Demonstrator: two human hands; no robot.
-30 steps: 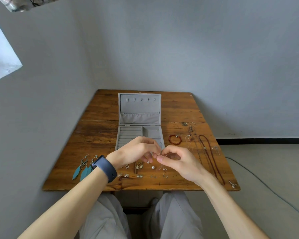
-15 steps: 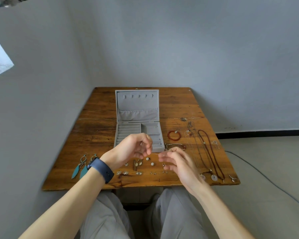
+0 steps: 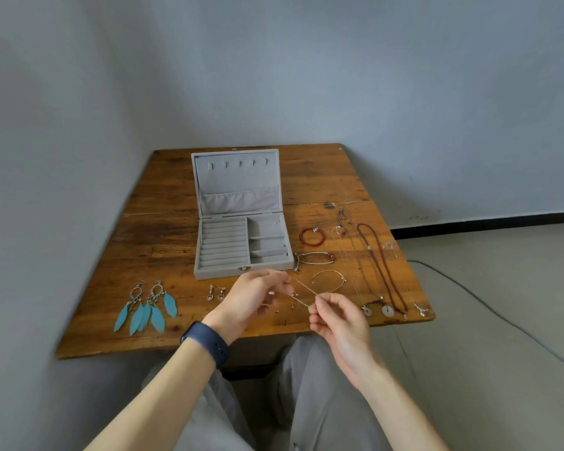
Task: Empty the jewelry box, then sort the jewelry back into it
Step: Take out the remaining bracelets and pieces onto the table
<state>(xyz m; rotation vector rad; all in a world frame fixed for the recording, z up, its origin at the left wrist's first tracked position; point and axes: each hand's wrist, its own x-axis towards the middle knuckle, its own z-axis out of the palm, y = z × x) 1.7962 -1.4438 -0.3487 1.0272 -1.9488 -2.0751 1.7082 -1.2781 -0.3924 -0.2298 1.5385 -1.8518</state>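
The grey velvet jewelry box (image 3: 241, 242) stands open and empty on the wooden table (image 3: 163, 229). Just in front of it, above the table's near edge, my left hand (image 3: 254, 297) and my right hand (image 3: 336, 317) each pinch one end of a thin silver chain (image 3: 302, 292) stretched between them. Turquoise feather earrings (image 3: 145, 307) lie at the left. A red bead bracelet (image 3: 312, 236), two more bracelets (image 3: 316, 258) and several long necklaces (image 3: 375, 265) lie at the right. Small earrings (image 3: 216, 292) and studs lie under and beside my hands.
Grey walls close off the table's far and left sides. A grey cable (image 3: 489, 307) runs across the floor to the right. My knees in grey trousers (image 3: 310, 385) sit under the table's near edge.
My hands have drawn apart and the thin chain is now stretched between them. The camera has tilted, so the table sits lower in view.
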